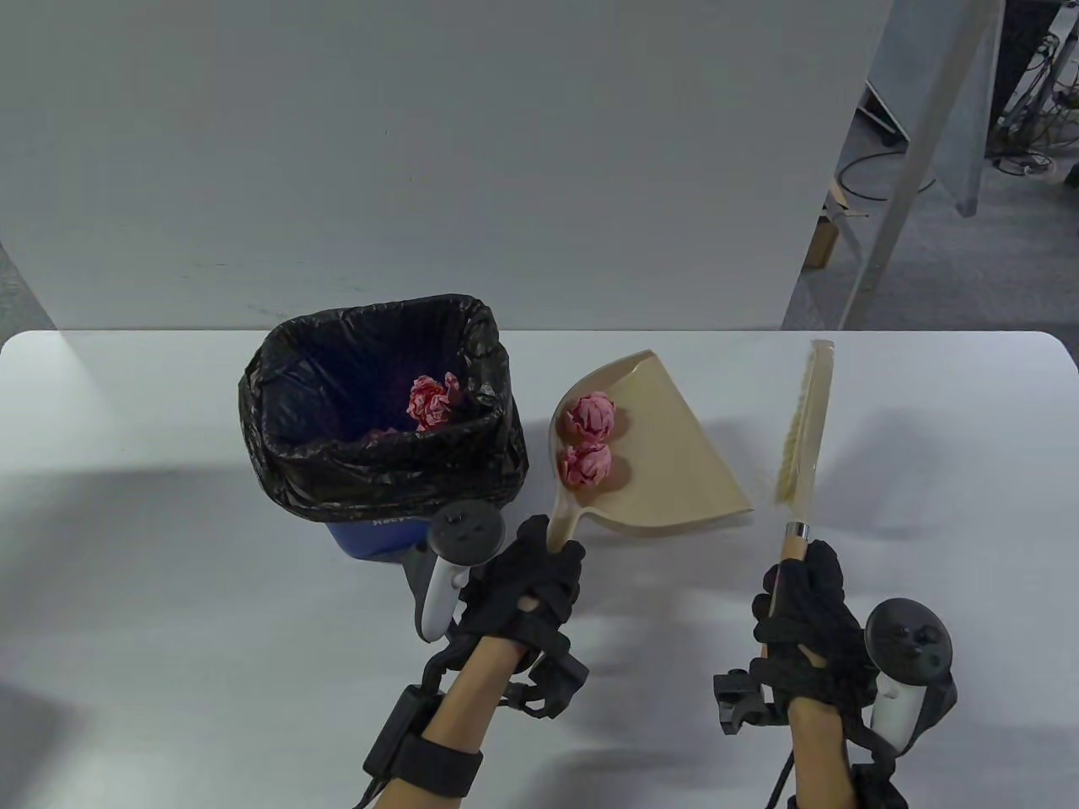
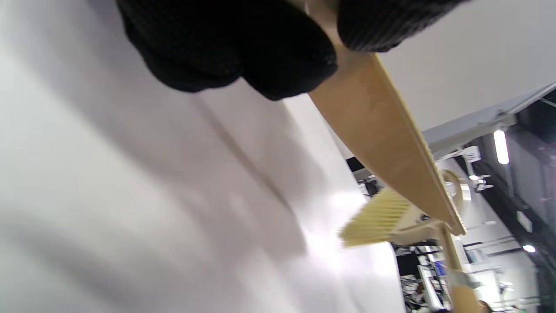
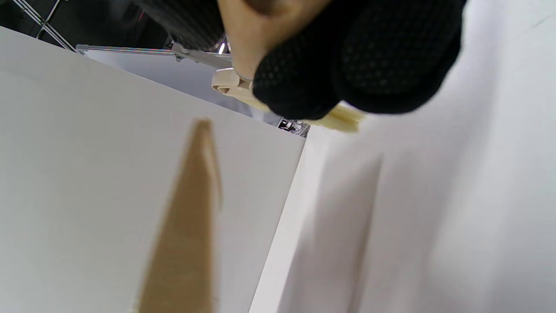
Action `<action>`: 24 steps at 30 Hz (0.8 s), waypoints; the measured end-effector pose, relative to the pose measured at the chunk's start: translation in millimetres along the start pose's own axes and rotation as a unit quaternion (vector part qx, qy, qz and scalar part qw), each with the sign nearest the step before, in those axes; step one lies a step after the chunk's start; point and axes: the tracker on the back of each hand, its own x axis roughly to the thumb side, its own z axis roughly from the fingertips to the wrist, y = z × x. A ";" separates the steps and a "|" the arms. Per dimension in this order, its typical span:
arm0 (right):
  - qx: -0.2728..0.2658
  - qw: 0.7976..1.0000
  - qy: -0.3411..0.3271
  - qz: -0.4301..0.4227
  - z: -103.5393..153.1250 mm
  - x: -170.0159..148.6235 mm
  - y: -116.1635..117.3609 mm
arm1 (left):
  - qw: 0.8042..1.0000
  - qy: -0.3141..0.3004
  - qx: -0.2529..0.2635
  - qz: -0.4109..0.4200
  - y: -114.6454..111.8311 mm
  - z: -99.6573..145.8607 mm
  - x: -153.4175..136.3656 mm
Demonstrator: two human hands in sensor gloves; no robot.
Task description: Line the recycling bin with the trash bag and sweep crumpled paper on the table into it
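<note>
Bin [image 1: 371,539] base hidden behind left hand [image 1: 523,590]; brush [image 2: 378,217] blurred.

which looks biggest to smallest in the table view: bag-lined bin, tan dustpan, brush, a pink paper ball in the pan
1. Blue bin lined with black bag
2. Tan plastic dustpan
3. Wooden-handled brush, long but thin
4. Pink crumpled paper ball

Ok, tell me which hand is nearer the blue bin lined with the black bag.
Left. The left hand sits just below-right of the blue bin lined with the black bag, holding the dustpan; the right hand is far right, holding the brush.
</note>
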 end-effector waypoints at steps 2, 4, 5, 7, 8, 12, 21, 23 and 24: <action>0.000 1.000 0.004 -0.004 -0.1 -1.1 -0.4 | 1.000 -0.020 0.000 0.009 2.6 7.9 9.0; -0.004 1.000 0.007 -0.011 0.0 -1.2 -2.2 | 0.999 -0.039 -0.006 0.023 8.2 14.3 17.0; -0.006 1.000 0.006 -0.011 0.2 -1.0 -2.8 | 0.998 -0.044 -0.014 0.035 10.8 15.6 19.2; -0.010 1.000 0.004 -0.005 0.5 -0.5 -3.3 | 0.995 -0.061 -0.035 0.068 19.1 21.0 25.7; -0.010 1.000 0.003 -0.003 0.3 -0.5 -3.1 | 0.994 -0.068 -0.041 0.075 22.9 24.2 28.9; 0.001 1.000 0.002 -0.004 0.0 -0.5 -0.3 | 0.990 -0.105 -0.050 0.084 44.1 45.5 49.1; 0.007 1.000 0.011 0.025 0.4 -2.9 5.5 | 0.986 -0.153 0.050 0.049 112.7 96.4 89.7; 0.006 0.999 0.014 0.032 0.1 -3.5 5.9 | 0.985 -0.149 0.078 0.043 133.7 102.1 87.7; 0.005 0.999 0.014 0.034 0.1 -3.5 6.0 | 0.985 -0.146 0.085 0.041 140.7 103.6 85.9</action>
